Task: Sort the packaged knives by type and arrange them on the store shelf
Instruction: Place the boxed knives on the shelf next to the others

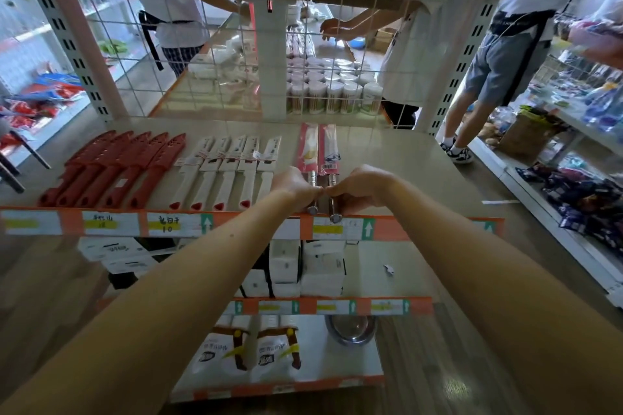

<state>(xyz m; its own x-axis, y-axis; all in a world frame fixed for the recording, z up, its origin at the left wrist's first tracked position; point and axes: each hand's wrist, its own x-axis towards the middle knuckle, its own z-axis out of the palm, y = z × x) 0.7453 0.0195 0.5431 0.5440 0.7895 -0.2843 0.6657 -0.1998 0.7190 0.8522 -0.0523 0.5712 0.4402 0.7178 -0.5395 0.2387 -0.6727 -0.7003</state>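
- Here the left hand (296, 186) curls round the steel handle of the left pink-packed knife (307, 152). The right hand (362, 187) grips the handle of the right pink-packed knife (328, 148), and the fingertips of the two hands meet between them.
- The hands hide the middle of both handles; only short bits of steel above them and the round end caps below show.
- Both packs lie side by side, about midway along the front edge of the shelf (404, 172), with the end caps jutting over the orange price strip (256, 224).
- To the right, bare shelf runs to its right edge; open room also lies behind the pack tips.
- To the left, five white knives (236, 162) lie in a row, handles to the front edge. Beyond them five red knives (114, 168) lie toward the front left corner.
- The right pack carries a barcode sticker (329, 166), its print too small to read. The strip's handwritten labels are blurred, apart from a "10" under the white knives, and it carries green arrows.
- A wire grid (215, 54) closes the back edge.
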